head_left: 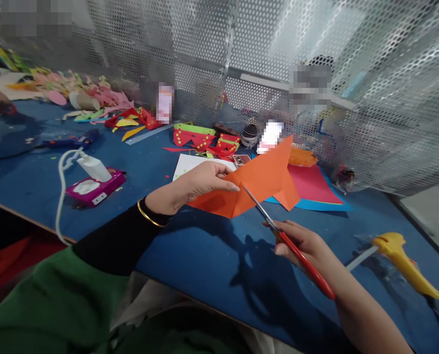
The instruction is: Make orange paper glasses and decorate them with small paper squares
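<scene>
- Head view, grip: left hand [210, 179] pinches the orange paper [265, 172], thumb on the near face, fingers going behind it. Right hand [302, 241] is wrapped round the scissors [307, 265] at the red handles; which fingers sit in the loops, can't tell.
- Location: orange paper is held up over the blue tabletop [149, 164], in front of the person, between the two hands. It's creased, one corner pointing up, another down to the right.
- Scissors: slant up-left, tips at the paper just right of the left thumb. Can't tell if the blades are parted or biting.
- Paper handling, my read: very light, thin but crisp enough to stand out from the pinch. Should bend easily along creases, spring a bit elsewhere. Tears or dents if yanked; low slip risk in dry fingers.
- Where to hold it: flat pinch near the cut line, on a creased, stiffer part; thumb clear of the tips. Free corners look too floppy to steer by.
- Scissors handling: rigid, probably light-to-moderate, smooth handles. Hold by the loops only.
- Nearby: white sheet [188, 164] behind the left hand; yellow glue gun [401, 258] lies right of the right forearm.
</scene>
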Demonstrator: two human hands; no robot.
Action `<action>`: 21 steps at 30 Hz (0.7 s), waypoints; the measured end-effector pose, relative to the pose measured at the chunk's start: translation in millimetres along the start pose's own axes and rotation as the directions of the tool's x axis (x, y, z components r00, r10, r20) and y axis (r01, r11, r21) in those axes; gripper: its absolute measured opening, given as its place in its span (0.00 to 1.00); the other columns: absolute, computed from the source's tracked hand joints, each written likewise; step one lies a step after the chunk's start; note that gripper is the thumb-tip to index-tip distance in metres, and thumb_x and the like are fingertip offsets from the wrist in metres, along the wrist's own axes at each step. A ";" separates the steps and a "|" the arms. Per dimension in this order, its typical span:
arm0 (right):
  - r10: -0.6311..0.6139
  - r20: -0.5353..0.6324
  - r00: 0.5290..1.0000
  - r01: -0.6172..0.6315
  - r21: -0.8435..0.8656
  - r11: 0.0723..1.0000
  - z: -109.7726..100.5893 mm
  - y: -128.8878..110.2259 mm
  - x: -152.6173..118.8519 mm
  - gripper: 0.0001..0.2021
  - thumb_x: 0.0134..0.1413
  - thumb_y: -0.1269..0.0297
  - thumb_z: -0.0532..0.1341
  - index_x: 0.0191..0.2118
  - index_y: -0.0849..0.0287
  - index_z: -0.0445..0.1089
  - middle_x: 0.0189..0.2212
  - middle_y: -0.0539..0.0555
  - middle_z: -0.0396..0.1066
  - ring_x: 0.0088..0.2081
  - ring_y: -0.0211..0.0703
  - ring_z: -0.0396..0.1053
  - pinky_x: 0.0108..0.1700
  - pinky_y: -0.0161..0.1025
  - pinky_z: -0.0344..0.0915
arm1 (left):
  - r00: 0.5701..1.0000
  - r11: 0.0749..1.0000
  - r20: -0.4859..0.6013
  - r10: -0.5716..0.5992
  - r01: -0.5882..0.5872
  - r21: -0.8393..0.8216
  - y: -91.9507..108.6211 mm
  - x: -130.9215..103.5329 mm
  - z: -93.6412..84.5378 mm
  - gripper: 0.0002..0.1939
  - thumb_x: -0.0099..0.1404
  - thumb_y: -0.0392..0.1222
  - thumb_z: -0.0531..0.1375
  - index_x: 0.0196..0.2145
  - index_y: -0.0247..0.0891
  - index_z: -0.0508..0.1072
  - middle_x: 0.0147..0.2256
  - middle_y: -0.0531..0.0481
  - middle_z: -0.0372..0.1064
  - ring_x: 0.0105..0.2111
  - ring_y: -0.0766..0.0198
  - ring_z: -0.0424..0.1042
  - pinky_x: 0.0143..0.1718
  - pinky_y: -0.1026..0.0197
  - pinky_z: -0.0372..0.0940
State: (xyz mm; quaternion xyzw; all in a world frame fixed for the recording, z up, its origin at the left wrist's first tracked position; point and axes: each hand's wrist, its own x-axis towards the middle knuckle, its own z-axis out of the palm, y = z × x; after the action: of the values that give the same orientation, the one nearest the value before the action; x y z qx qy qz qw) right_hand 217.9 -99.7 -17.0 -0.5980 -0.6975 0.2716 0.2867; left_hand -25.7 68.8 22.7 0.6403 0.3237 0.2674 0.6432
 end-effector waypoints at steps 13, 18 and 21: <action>-0.047 -0.011 0.999 0.047 -0.053 0.998 1.0 6.6 -2.5 0.32 0.56 0.33 0.59 0.53 0.55 0.76 0.27 0.49 0.60 0.25 0.38 0.60 0.27 0.36 0.58 | 0.998 0.990 -0.043 0.039 -0.033 0.134 -8.6 -0.6 5.7 0.08 0.51 0.39 0.69 0.28 0.34 0.75 0.31 0.50 0.75 0.32 0.62 0.73 0.36 0.60 0.65; -0.019 0.018 1.000 0.020 -0.031 0.999 -1.7 -2.1 -0.8 0.37 0.54 0.30 0.58 0.53 0.59 0.75 0.26 0.50 0.64 0.27 0.40 0.62 0.29 0.37 0.60 | 0.999 0.999 -0.033 -0.005 0.006 0.038 -10.3 -0.8 6.4 0.09 0.50 0.38 0.68 0.31 0.36 0.76 0.32 0.49 0.77 0.32 0.60 0.76 0.36 0.58 0.67; 0.015 0.043 0.999 -0.017 0.024 1.000 -1.7 -5.5 -0.9 0.38 0.51 0.29 0.60 0.53 0.60 0.75 0.27 0.51 0.64 0.26 0.39 0.61 0.27 0.37 0.59 | 0.999 0.999 -0.029 -0.038 0.038 -0.013 -10.4 -0.3 7.5 0.09 0.50 0.37 0.69 0.31 0.36 0.76 0.33 0.48 0.78 0.33 0.59 0.78 0.38 0.57 0.69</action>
State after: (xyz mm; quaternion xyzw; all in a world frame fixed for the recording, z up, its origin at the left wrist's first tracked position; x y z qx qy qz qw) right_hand 215.4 -101.3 -11.9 -0.5941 -0.6953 0.2949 0.2769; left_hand -20.9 63.3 12.1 0.6259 0.3436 0.2667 0.6473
